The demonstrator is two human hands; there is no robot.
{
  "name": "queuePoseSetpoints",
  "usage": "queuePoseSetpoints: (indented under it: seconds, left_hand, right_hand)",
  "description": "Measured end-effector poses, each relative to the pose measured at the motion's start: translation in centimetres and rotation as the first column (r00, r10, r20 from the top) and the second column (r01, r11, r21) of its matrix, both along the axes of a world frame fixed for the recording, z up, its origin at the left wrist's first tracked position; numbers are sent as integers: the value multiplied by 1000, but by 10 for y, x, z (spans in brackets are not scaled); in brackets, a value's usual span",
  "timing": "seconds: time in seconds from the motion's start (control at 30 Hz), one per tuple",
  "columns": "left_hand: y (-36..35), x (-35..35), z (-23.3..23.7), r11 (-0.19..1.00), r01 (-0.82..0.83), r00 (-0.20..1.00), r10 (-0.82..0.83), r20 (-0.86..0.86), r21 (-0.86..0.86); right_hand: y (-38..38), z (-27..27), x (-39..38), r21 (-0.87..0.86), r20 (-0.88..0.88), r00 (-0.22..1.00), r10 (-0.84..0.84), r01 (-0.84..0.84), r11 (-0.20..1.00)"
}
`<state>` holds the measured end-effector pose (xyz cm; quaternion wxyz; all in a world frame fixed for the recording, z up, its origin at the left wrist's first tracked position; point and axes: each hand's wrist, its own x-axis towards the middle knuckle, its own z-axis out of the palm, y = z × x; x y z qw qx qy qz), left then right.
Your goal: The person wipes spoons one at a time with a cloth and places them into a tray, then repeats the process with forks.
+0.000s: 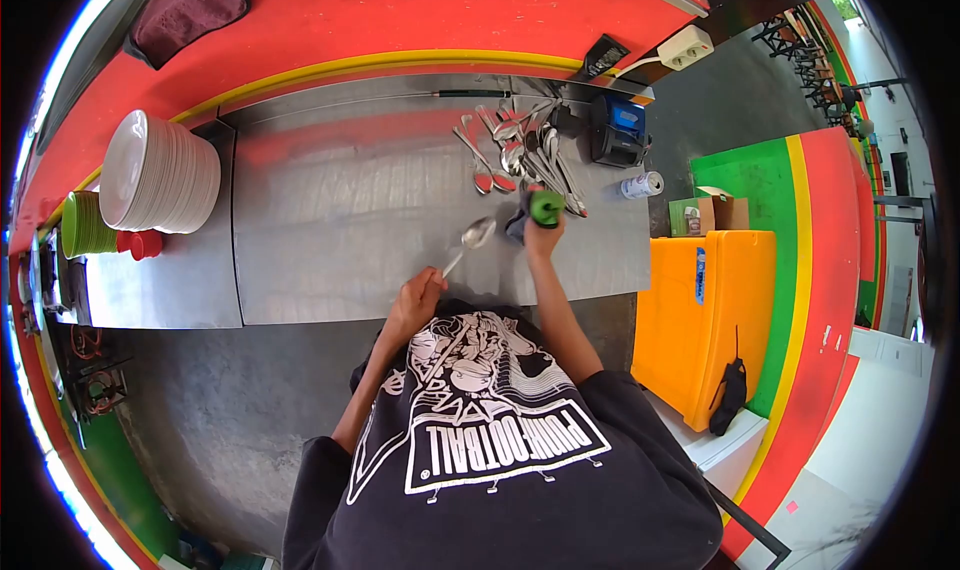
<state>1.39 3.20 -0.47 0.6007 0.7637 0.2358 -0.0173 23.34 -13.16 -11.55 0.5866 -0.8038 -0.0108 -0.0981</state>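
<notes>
My left hand point(418, 300) is closed round the handle of a metal spoon point(478, 233), whose bowl points up and to the right above the steel counter point(340, 220). To the right, my right hand point(541, 232) grips a green and dark grey cloth point(546, 208), apart from the spoon. Just beyond the cloth lies a loose pile of metal spoons and other cutlery point(548, 150). Two spoons point(483, 182) rest side by side at the pile's left edge. The fingers of my right hand are partly hidden by the cloth.
Stacked white plates point(165, 175), green bowls point(85, 224) and red cups point(140, 243) stand at the left. A blue and black device point(620, 130) and a can point(642, 185) are at the counter's right end. An orange box point(700, 320) stands beyond that edge.
</notes>
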Motion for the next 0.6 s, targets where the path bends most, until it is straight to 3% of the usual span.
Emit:
queuePoseSetpoints:
  seconds: [0.07, 0.13, 0.17, 0.23, 0.33, 0.43, 0.53, 0.6]
  left_hand:
    - [8, -1, 3, 998, -21, 1000, 20, -20, -56]
    - [12, 1, 3, 990, -53, 998, 50, -24, -128]
    - [13, 3, 3, 983, -33, 999, 27, -33, -180]
    - [13, 7, 5, 959, 8, 999, -22, -44, -284]
    - [4, 11, 6, 979, 96, 994, -86, 62, -182]
    - [0, 16, 15, 972, 174, 984, -179, -21, -158]
    - [-9, 13, 11, 985, 125, 991, -119, 61, -115]
    - [-14, 8, 13, 988, 108, 994, -105, 28, -110]
  right_hand:
    - [-8, 18, 13, 145, -475, 880, -22, 103, 984]
    - [-14, 38, 11, 521, -570, 769, 291, 64, 851]
    - [-16, 48, 7, 680, -559, 698, 448, 76, 729]
    - [-9, 67, -6, 749, -557, 621, 551, 90, 656]
    - [9, 91, -31, 869, -455, 480, 750, 54, 493]
    - [35, 107, -56, 932, -351, 465, 813, 84, 354]
    - [46, 119, -72, 936, -334, 424, 842, 42, 351]
    - [43, 117, -76, 940, -329, 407, 852, 54, 337]
